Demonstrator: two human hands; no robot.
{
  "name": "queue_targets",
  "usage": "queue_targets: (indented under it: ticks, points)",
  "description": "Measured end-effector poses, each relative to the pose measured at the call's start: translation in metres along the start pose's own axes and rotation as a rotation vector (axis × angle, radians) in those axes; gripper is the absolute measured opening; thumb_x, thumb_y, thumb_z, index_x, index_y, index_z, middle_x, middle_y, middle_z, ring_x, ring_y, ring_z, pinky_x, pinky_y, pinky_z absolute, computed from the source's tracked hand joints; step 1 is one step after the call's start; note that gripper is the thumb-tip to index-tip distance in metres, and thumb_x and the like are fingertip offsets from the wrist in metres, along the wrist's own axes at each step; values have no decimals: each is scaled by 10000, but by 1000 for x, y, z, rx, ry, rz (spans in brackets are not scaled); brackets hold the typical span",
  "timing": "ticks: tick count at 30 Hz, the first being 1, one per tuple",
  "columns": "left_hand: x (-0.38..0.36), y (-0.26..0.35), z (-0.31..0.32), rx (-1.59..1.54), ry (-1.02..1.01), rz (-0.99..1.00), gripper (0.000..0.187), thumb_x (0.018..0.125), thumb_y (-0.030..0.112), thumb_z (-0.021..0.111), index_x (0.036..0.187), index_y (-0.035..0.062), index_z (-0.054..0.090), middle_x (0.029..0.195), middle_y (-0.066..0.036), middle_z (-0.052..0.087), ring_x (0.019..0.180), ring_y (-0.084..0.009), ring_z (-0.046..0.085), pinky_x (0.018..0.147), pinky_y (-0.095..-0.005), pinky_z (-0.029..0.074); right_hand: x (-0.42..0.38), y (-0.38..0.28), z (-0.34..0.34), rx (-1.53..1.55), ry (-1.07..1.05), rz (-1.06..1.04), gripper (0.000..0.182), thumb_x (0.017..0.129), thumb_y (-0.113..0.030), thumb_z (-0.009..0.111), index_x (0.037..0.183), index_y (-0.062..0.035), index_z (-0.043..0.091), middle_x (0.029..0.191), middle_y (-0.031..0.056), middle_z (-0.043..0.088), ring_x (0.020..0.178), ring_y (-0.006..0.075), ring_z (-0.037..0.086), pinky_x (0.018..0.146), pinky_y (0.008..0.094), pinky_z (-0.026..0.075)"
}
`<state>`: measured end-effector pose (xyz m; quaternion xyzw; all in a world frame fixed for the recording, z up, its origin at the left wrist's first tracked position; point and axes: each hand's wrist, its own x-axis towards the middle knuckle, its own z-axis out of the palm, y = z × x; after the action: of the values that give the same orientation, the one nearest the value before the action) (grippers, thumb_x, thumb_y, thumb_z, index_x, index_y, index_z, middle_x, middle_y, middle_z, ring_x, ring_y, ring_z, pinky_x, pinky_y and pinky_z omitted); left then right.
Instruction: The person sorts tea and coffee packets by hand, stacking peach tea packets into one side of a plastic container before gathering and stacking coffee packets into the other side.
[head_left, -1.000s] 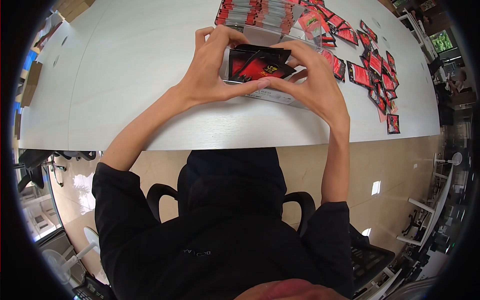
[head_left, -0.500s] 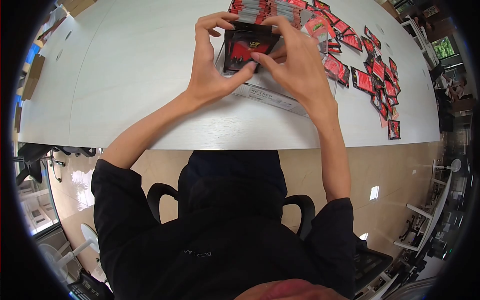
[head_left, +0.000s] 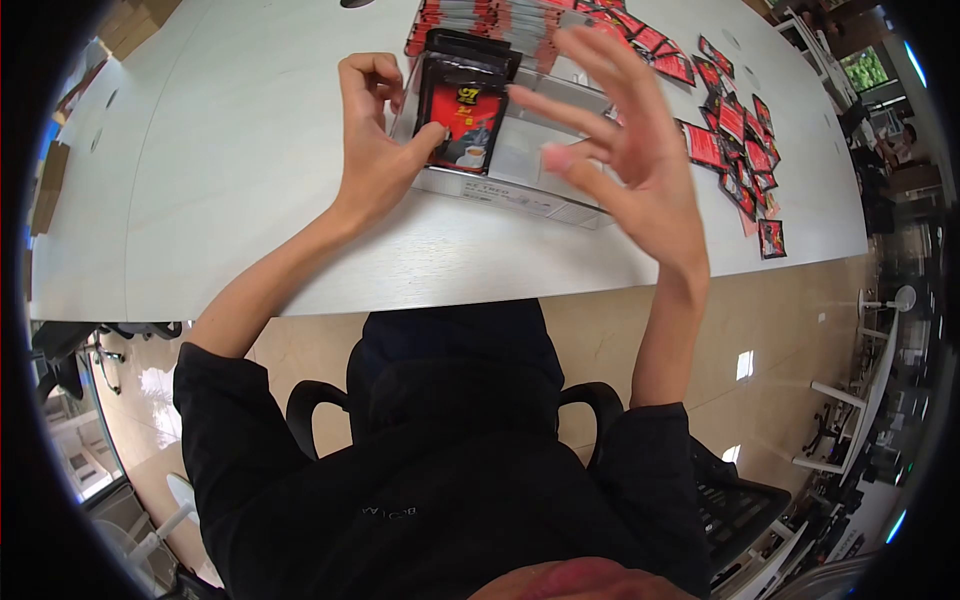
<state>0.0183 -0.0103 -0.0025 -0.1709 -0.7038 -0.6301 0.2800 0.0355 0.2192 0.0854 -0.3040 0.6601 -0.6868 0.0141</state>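
A small stack of black and red coffee sachets (head_left: 468, 125) stands in the left part of a clear plastic tray (head_left: 540, 200), the front one showing a cup picture. My left hand (head_left: 375, 165) presses its thumb on the front sachet's left edge, its other fingers curled by the tray's left wall. Over the right part of the tray, my right hand (head_left: 640, 150) is open with fingers apart, somewhat blurred by motion, holding nothing. Behind the black sachets, packed rows of red and silver sachets (head_left: 490, 25) fill the back of the tray.
Loose red and black sachets (head_left: 735, 125) lie scattered over the right side of the white table (head_left: 230, 200). One single sachet (head_left: 771, 239) lies close to the front edge. Cardboard boxes (head_left: 140, 25) stand at the far left.
My right hand has let go of the sachets and moved right, its fingers spreading. The sachets now sit lower in the tray's left part, with my left thumb still on them.
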Motion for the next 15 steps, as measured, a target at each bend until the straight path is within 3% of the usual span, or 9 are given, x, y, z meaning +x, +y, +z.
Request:
queue_targets:
  ticks: [3, 5, 8, 9, 11, 15]
  points:
    - [1, 2, 1, 12, 4, 22, 555, 659, -58, 645, 1112, 72, 350, 1032, -46, 354, 884, -146, 349, 844, -262, 355, 5, -7, -52, -203, 174, -134, 510, 879, 1, 690, 1340, -28, 474, 1308, 160, 601, 1145, 266, 656, 804, 270, 541]
    - [0, 3, 1, 34, 13, 34, 546, 655, -67, 633, 1103, 72, 353, 1025, -47, 354, 871, -144, 344, 835, -255, 351, 3, 3, -103, -491, 303, -94, 458, 877, -46, 711, 1295, -61, 525, 1249, 136, 647, 1139, 224, 650, 863, 319, 528]
    - [0, 1, 1, 31, 18, 37, 538, 666, -68, 639, 1098, 76, 353, 1016, -45, 350, 862, -141, 336, 827, -252, 340, 1, 39, -149, -746, 217, 13, 490, 845, -125, 766, 1279, -93, 541, 1244, 125, 653, 1141, 210, 638, 925, 366, 500]
    - [-1, 1, 1, 36, 21, 31, 534, 672, -67, 642, 1096, 78, 354, 1014, -44, 348, 861, -140, 335, 824, -251, 336, -1, 54, -155, -840, 175, 61, 576, 795, -202, 822, 1285, -109, 535, 1243, 137, 653, 1175, 229, 610, 957, 378, 477]
    - [-1, 1, 2, 23, 19, 36, 523, 680, -65, 642, 1092, 83, 354, 1010, -43, 345, 860, -140, 332, 822, -254, 331, -8, 64, -141, -936, 99, 248, 638, 754, -253, 851, 1280, -103, 523, 1218, 147, 651, 1134, 266, 610, 930, 382, 480]
    - [-2, 5, 2, 55, 6, 55, 519, 705, -60, 674, 1089, 83, 357, 1008, -44, 351, 870, -139, 342, 824, -264, 335, -18, 76, -136, -974, 160, 294, 692, 716, -289, 871, 1276, -98, 512, 1174, 158, 649, 1070, 305, 608, 905, 397, 480]
